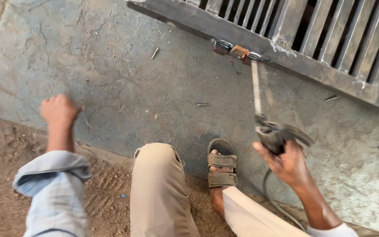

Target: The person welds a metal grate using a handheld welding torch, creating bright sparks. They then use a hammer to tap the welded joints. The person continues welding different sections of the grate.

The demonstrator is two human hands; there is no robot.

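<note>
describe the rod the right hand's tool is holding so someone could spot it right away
Start at the grey metal gate lying across the top right, and find the rusty hinge piece on its lower rail. A thin pale rod runs from just right of that piece down to the holder in the right hand. Unlike the short bits scattered on the concrete floor, it is long, straight and clamped at one end.

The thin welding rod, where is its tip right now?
Right of centre, its tip touches the rusty hinge on the grey metal gate frame, above the right hand.
</note>
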